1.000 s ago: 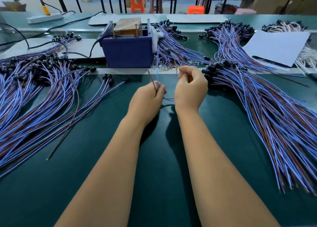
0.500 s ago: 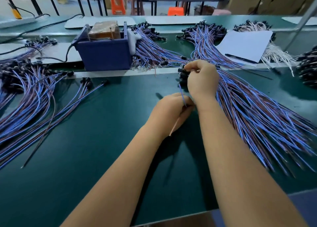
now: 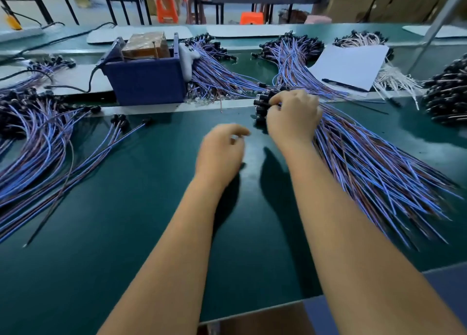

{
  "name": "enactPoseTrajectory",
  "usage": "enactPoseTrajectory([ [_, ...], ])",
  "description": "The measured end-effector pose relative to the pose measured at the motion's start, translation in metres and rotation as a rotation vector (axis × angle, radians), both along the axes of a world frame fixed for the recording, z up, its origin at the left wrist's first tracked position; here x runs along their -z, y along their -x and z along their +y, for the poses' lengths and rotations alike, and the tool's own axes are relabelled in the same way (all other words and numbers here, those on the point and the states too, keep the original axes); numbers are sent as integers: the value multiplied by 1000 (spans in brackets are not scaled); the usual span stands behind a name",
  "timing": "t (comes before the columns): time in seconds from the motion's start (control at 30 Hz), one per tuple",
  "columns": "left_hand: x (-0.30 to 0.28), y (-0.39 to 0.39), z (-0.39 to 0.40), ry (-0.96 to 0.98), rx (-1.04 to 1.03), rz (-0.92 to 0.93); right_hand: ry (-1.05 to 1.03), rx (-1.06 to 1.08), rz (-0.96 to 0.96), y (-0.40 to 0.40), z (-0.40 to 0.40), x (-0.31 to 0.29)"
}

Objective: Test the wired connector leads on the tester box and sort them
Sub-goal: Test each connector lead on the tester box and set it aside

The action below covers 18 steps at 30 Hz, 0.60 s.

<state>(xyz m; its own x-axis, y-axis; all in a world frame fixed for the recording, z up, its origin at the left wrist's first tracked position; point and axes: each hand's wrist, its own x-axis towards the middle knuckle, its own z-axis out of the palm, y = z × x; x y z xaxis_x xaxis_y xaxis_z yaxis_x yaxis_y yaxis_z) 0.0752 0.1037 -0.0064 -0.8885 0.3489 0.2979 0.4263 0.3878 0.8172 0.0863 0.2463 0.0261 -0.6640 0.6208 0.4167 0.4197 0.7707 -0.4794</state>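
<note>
The right hand [image 3: 293, 118] curls on the black plug ends of the big fan of blue-and-brown wired leads [image 3: 374, 173], seemingly pinching one. The left hand [image 3: 219, 150] hangs loose, empty. The blue tester box [image 3: 145, 80] sits behind; a sorted pile [image 3: 38, 142] lies left, with many leads apparently untested.

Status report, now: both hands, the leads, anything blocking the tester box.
Left hand loosely curled, holding nothing. Right hand pinching connector ends of the right-side lead pile. Blue tester box untouched, nothing blocking its front.
</note>
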Motion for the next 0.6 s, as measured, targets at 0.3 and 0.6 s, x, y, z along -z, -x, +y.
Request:
enactPoseTrajectory([
  [0.3, 4, 63, -115, 535, -635, -107, 338, -601, 10, 42, -128, 34],
  [0.6, 5, 85, -112, 522, -629, -25, 469, -611, -17, 55, -126, 41],
])
